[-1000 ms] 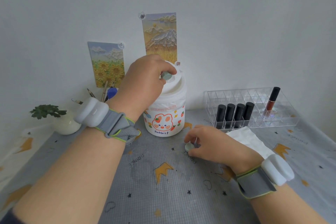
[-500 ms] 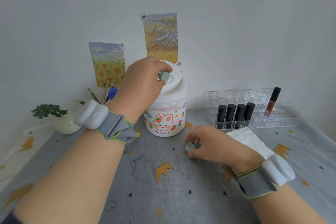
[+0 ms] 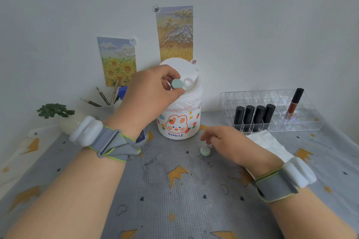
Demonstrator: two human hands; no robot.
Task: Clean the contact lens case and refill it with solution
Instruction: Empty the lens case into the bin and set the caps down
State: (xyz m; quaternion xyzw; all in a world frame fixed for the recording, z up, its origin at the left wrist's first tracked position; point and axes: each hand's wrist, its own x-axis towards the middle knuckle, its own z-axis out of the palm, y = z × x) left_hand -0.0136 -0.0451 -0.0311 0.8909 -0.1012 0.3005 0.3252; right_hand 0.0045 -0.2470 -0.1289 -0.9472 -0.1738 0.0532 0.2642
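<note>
My left hand [image 3: 147,95] holds the contact lens case [image 3: 179,84] tipped over the open top of the white rabbit bin [image 3: 178,122]. One well of the case carries a pale green cap facing me. The well beside it is clear and uncapped. A second pale green cap [image 3: 205,150] lies flat on the grey cloth just left of my right hand [image 3: 233,145]. That hand rests on the table with its fingers loosely apart and holds nothing. A white and dark blue object [image 3: 142,137] shows partly behind my left wrist.
A folded white tissue [image 3: 270,141] lies behind my right wrist. A clear organizer [image 3: 272,110] with black lipsticks and a red gloss stands at the back right. A pencil cup [image 3: 106,103] and a small plant pot [image 3: 68,120] stand at the back left.
My left hand has turned the case so that its green cap faces me. My right hand has let go of the loose cap on the cloth and drawn slightly to the right.
</note>
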